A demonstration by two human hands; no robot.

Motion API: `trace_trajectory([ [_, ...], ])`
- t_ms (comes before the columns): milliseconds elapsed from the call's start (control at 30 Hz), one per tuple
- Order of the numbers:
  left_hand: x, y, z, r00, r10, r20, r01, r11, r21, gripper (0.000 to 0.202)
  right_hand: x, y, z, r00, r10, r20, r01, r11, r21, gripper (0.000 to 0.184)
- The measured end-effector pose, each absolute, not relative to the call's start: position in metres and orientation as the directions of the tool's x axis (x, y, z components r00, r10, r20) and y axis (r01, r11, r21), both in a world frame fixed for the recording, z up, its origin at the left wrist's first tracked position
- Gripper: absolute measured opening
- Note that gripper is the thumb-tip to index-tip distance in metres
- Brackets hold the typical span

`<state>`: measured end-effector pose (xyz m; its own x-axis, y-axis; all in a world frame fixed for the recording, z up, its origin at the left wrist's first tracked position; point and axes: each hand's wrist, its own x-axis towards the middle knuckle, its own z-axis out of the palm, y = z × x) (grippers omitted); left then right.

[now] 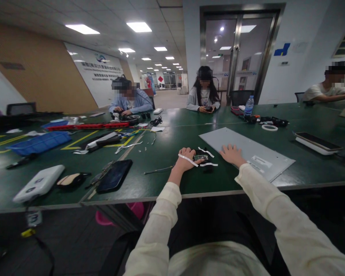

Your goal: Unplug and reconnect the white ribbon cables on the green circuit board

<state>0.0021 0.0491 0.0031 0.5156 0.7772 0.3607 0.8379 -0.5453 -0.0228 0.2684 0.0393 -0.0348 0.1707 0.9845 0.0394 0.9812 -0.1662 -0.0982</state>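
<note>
My left hand [185,159] is on the table with its fingers bent and its thumb against a small green circuit board [201,157], gripping its left end. A narrow white strip [189,160] lies across the back of this hand. Two more white strips, one above [206,151] and one below [209,165], lie by the board, with small dark pieces close to them that I cannot make out. My right hand [231,154] rests open, fingers spread, on the left part of a flat grey panel [247,147] with white labels.
A dark phone [115,176], a white device [39,184], a computer mouse [71,180] and a blue tray [41,143] stand left. Cables and tools lie beyond. A tape roll [269,127], a water bottle [249,105] and a black-topped white device [317,143] are right. Several people sit around.
</note>
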Motion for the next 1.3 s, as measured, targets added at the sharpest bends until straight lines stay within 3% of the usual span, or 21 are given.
trace_trajectory([
  [367,0.0,0.042,0.024,0.477,0.726,0.496,0.852,-0.521,-0.057,0.053,0.262,0.035,-0.037,0.029,0.997,0.065,0.996,-0.024,-0.084,0.061],
  [700,-0.025,0.053,0.044,0.378,0.695,0.612,0.867,-0.498,0.031,0.046,0.248,0.029,-0.03,-0.053,0.996,0.074,0.994,0.06,-0.093,0.061],
  [1033,-0.035,0.041,0.074,0.4,0.611,0.683,0.846,-0.533,-0.018,0.046,0.213,-0.002,-0.02,-0.403,0.912,0.077,0.903,0.41,-0.131,0.067],
  [1300,-0.029,0.036,0.083,0.413,0.584,0.699,0.811,-0.585,0.009,0.045,0.2,-0.037,-0.008,-0.695,0.713,0.093,0.682,0.694,-0.232,0.064],
])
